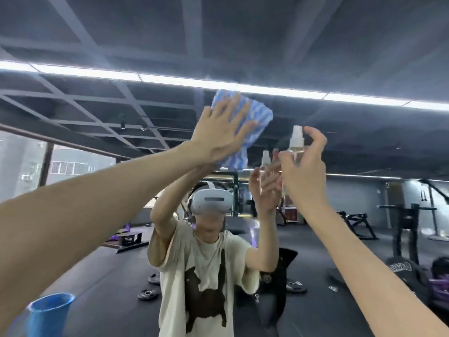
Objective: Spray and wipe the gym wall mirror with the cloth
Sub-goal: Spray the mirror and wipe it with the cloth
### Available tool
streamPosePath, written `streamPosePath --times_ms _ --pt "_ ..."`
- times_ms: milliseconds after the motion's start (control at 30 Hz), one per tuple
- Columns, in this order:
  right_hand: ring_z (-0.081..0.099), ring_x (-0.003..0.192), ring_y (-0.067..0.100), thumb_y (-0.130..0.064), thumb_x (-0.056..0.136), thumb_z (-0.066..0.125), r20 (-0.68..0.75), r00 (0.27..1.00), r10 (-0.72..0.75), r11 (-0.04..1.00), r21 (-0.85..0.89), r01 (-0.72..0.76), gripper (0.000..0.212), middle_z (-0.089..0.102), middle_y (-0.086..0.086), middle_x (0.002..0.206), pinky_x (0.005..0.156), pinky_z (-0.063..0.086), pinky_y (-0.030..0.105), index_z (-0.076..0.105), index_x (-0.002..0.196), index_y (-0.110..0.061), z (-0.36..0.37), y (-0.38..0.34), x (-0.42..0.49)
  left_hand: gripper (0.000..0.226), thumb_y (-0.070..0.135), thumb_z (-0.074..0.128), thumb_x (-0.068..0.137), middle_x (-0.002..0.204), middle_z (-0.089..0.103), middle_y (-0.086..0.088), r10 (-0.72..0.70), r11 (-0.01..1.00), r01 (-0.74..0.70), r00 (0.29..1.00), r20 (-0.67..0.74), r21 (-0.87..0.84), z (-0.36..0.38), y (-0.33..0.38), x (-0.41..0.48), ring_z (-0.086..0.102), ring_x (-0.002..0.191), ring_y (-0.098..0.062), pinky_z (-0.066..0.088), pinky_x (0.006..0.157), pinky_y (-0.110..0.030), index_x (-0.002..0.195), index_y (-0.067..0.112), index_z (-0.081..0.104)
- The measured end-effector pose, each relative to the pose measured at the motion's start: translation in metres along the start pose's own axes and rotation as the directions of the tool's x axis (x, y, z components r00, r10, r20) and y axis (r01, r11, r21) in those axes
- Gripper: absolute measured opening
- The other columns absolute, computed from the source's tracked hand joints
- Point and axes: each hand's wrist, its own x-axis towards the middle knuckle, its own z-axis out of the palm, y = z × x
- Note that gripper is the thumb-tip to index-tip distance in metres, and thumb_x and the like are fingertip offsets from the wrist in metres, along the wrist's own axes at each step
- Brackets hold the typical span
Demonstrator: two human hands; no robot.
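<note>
The wall mirror (97,32) fills the whole view and reflects the gym and me. My left hand (220,128) is raised high with its fingers spread flat, pressing a blue-and-white wavy-striped cloth (255,120) against the glass. To its right, my right hand (305,164) grips a small clear spray bottle (297,142) with a white pump top, held upright close to the mirror, the index finger curled just over the nozzle. The bottle's reflection shows just left of it.
A blue bucket (48,314) stands at the lower left by the mirror. The reflection shows weight plates (148,294) on the dark floor, gym machines (408,229) at the right and another person (413,273) low at the right edge.
</note>
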Motion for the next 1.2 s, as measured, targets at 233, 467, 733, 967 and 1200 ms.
streamPosePath --times_ms 233,467,733,967,1200 --pt "0.057 0.090 0.002 -0.016 0.101 0.048 0.192 0.978 -0.079 0.966 0.259 0.027 0.031 0.052 -0.007 0.104 0.082 0.048 0.015 0.027 0.124 -0.020 0.052 -0.038 0.023 0.078 0.069 0.005 0.094 0.129 0.059 0.003 0.104 0.472 0.316 0.907 0.408 -0.823 -0.054 -0.009 -0.006 0.049 0.124 -0.011 0.024 0.113 -0.039 0.109 0.027 0.070" --pt "0.046 0.113 0.037 -0.013 0.093 0.038 0.097 0.992 -0.080 0.995 0.061 0.074 0.041 0.043 0.023 0.121 0.099 0.043 0.048 0.035 0.127 0.009 0.106 -0.043 0.031 0.023 0.032 0.052 0.097 0.081 0.067 0.008 0.017 0.417 0.304 0.940 0.342 -0.857 -0.067 -0.007 0.001 0.061 0.080 -0.006 0.048 0.079 -0.027 0.081 0.020 0.064" --pt "0.036 0.131 0.022 -0.038 0.104 0.032 0.070 0.994 -0.086 0.995 -0.041 0.089 0.049 0.038 0.009 0.142 0.112 0.027 0.036 0.033 0.144 -0.010 0.116 -0.025 0.021 0.034 0.037 0.045 0.099 0.100 0.070 -0.013 -0.340 0.406 0.336 0.919 0.201 -0.850 -0.073 -0.032 -0.003 0.063 0.086 -0.020 0.050 0.085 -0.034 0.086 0.012 0.065" --pt "-0.002 0.148 0.040 -0.043 0.103 0.021 0.093 0.956 -0.279 0.581 -0.776 0.245 0.052 0.005 0.002 0.164 0.110 -0.015 0.062 0.018 0.154 -0.034 0.098 0.015 0.103 0.039 0.035 0.038 0.104 0.089 0.069 -0.012 -0.371 0.474 0.336 0.915 0.162 -0.814 -0.086 -0.077 -0.004 0.065 0.071 -0.019 0.055 0.053 -0.021 0.097 0.004 0.060" --pt "0.043 0.134 0.025 -0.030 0.103 0.026 0.392 0.801 -0.453 0.529 -0.605 0.595 0.054 0.039 0.011 0.151 0.105 0.029 0.039 0.021 0.154 -0.013 0.186 -0.068 0.151 0.042 0.042 0.043 0.098 0.081 0.068 -0.008 -0.556 0.547 0.339 0.831 -0.029 -0.765 -0.083 -0.124 0.023 0.061 0.069 -0.023 0.047 0.062 -0.023 0.077 0.011 0.062"
